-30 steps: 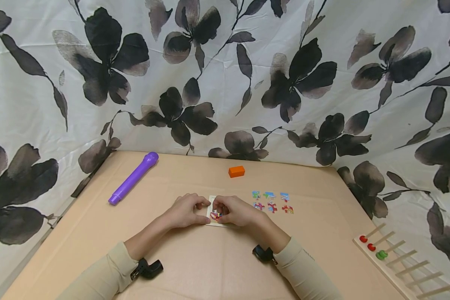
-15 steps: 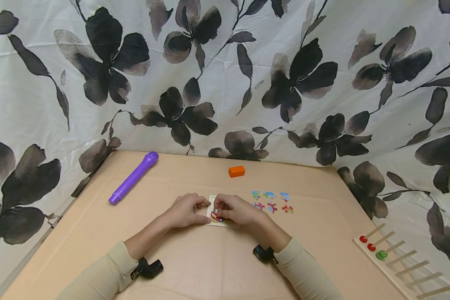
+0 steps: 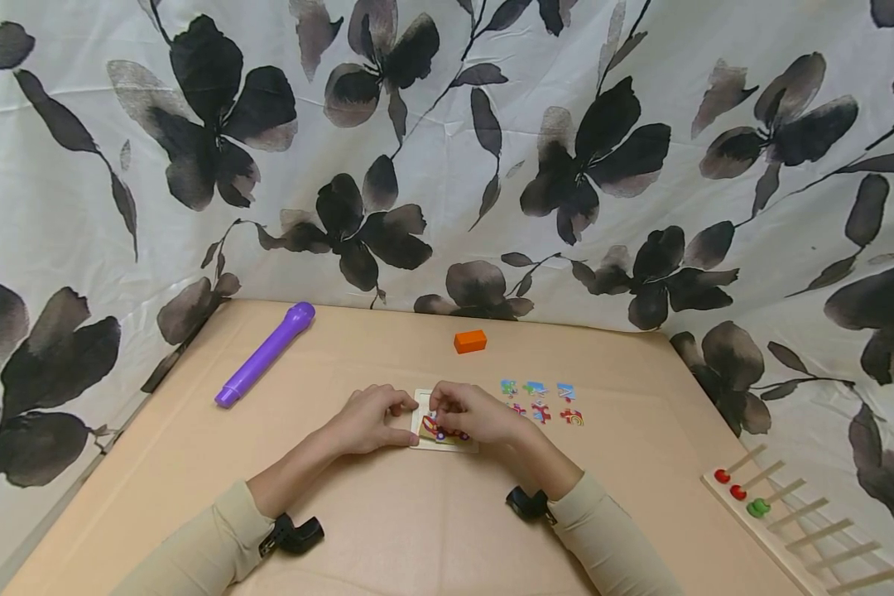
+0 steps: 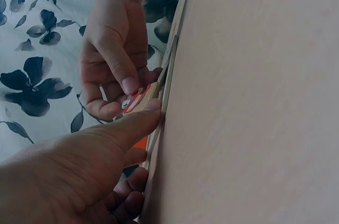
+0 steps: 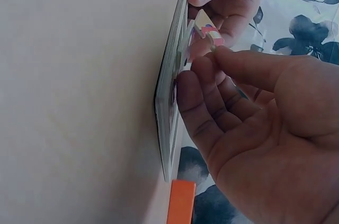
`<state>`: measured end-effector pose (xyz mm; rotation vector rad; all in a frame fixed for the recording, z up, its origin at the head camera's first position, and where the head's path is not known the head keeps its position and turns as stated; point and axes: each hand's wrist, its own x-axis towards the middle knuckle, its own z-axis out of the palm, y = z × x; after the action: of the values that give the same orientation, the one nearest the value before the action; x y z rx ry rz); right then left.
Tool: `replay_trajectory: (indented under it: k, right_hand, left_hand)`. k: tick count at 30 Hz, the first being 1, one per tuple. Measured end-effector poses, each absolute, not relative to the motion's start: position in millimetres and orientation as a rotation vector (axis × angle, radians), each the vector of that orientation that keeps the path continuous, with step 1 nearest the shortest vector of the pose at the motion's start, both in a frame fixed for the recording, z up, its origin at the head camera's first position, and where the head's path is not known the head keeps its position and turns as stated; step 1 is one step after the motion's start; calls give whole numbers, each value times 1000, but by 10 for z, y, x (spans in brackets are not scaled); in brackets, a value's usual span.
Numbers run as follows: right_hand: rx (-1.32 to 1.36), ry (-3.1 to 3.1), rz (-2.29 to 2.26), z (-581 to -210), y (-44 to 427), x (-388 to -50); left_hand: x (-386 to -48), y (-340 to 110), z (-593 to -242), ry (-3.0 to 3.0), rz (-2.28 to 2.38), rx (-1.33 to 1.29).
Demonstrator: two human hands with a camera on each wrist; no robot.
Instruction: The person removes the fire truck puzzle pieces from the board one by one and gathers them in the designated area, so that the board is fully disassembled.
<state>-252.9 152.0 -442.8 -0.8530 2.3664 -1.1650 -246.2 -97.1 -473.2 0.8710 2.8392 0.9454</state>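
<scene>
A small puzzle board point(image 3: 424, 401) with a pale rim lies on the table between the hands, a red vehicle picture partly showing on it. My left hand point(image 3: 372, 420) grips its left edge, the thumb near the lower corner and the curled fingers farther up. Over the board, my right hand point(image 3: 480, 412) pinches a puzzle piece point(image 5: 213, 34) between thumb and fingers. In the right wrist view this piece stands tilted up from the board. Fingers hide part of the board. Several loose puzzle pieces point(image 3: 540, 412) lie in two rows right of the right hand.
An orange block point(image 3: 470, 341) sits behind the board. At the back left lies a purple stick-shaped object point(image 3: 266, 356). A wooden peg rack point(image 3: 782, 542) with red and green beads stands at the right edge. Floral cloth point(image 3: 447, 165) hangs behind the table.
My right hand has shifted slightly up and to the right, uncovering more of the vehicle picture. The left hand stays on the board's edge.
</scene>
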Motion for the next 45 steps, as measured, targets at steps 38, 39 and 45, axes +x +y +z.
replay_trajectory:
  k: [38, 39, 45]
  right_hand:
    - [-818, 2381, -1309, -4157, 1916, -2561]
    - [-822, 2383, -1311, -4146, 1940, -2560]
    - [-850, 2425, -1279, -4090, 2093, -2565]
  left_hand:
    - [-2439, -961, -4725, 2837, 962, 868]
    - [-2439, -960, -4726, 2836, 961, 864]
    - [-2440, -959, -4724, 2831, 961, 851]
